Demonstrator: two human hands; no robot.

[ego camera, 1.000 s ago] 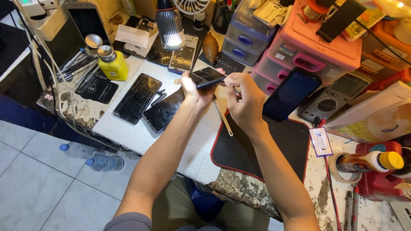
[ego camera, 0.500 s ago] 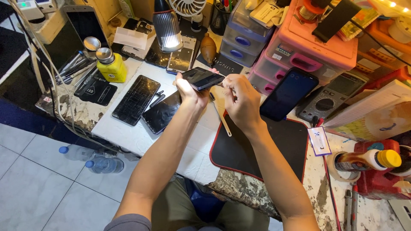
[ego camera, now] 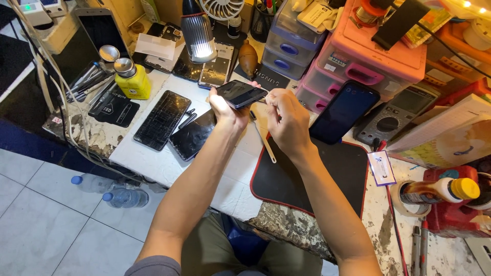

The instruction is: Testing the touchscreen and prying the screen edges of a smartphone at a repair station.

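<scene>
Since half a second ago: the small dark glossy phone (ego camera: pixel 240 93) is sitting slightly lower and flatter, both hands having drifted a little toward the bench's near edge.

Item, left hand (ego camera: pixel 225 110): gripping the phone from below, holding it in the air above the white worktop (ego camera: pixel 153 163), just in front of the lit desk lamp (ego camera: pixel 197 33).

Item, right hand (ego camera: pixel 287 120): fingers pinched together beside the phone's right end; whether they are clasping a small tool, I cannot tell.

Item, cracked black screen panel (ego camera: pixel 162 119) and black red-edged work mat (ego camera: pixel 327 176): lying below, untouched.

Progress, as judged: the phone is looking closed and whole; the opening work is seemingly only beginning.
</scene>
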